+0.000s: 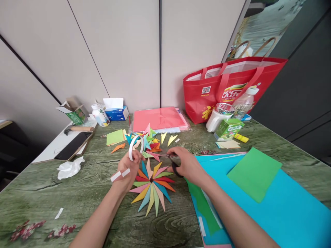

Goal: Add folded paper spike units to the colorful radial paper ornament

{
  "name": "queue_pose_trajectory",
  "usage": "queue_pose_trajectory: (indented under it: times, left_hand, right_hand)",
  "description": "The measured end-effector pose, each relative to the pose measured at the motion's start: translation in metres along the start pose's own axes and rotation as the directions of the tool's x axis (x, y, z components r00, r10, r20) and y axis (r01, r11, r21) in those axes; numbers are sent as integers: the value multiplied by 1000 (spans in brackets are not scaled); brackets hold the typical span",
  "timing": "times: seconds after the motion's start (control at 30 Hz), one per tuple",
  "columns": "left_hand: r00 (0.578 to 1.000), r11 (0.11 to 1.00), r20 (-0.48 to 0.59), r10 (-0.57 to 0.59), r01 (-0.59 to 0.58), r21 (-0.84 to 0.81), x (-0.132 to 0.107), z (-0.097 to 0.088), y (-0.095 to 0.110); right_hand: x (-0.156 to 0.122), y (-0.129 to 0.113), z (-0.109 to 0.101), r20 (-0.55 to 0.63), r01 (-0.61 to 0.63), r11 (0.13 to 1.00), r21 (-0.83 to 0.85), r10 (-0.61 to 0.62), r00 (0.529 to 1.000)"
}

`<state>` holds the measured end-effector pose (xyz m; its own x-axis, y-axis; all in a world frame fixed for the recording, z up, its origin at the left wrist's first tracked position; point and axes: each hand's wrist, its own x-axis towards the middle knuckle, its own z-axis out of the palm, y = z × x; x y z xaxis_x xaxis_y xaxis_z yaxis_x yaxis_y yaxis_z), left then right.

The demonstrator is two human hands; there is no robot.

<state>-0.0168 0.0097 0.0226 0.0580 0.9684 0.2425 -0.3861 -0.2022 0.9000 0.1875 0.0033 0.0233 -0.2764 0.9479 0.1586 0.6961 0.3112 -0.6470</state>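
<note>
My left hand [131, 167] is closed on a roll of white tape [131, 148], held upright above the table. Two short white tape strips [120, 175] stick to the back of that hand. My right hand [184, 163] grips black-handled scissors [176, 169], whose blades point left toward the tape roll. Below and between both hands lies a multicoloured folded-paper pinwheel [153, 194] with many pointed arms and a small hole at its centre. Behind it is a pile of loose folded paper pieces [148, 139] in several colours.
Large blue sheets [271, 206] with a green square [254, 174] lie at right. Behind stand a red bag [201, 103], a clear bottle [244, 103], a white mug [216, 119] and a green carton [229, 129]. At left are a crumpled tissue [70, 168], phone [73, 146] and hammer [79, 128].
</note>
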Motion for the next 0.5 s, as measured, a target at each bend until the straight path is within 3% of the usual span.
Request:
queue_pose_trajectory:
  times: [0.07, 0.13, 0.3, 0.5]
  left_hand:
    - [1000, 1000, 25, 12, -12, 3, 1, -4, -3]
    - [998, 1000, 68, 0, -1, 7, 0, -7, -7]
    - [992, 1000, 129, -19, 19, -3, -4, -8, -19]
    - [997, 996, 31, -73, 71, 45, -1, -1, -16]
  right_hand:
    - [3, 12, -7, 45, -199, 959, -200, 212, 976]
    - [5, 22, -12, 69, -281, 889, -361, 325, 943]
    - [1, 21, -16, 114, -240, 797, -554, 358, 927]
    - [-5, 4, -10, -78, -362, 636, -681, 428, 900]
